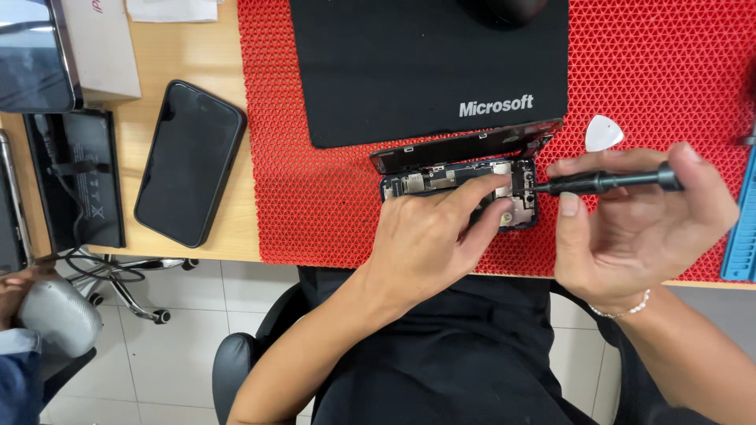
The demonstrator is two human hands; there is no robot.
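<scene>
The opened phone (461, 193) lies on the red mat (315, 197), just in front of the black pad (378, 71), with its screen panel (465, 147) tilted up along the far edge. Your left hand (429, 240) rests on the phone body, fingers pressed flat over the internals. Your right hand (638, 224) has its fingers closed around a dark screwdriver (606, 182), held level, its tip meeting the phone's right end. A white pick (603, 133) lies on the mat just beyond the screwdriver. Well apart to the left, a second dark phone (189, 161) lies on the wooden table (150, 94), beside a flat black battery (75, 177)
</scene>
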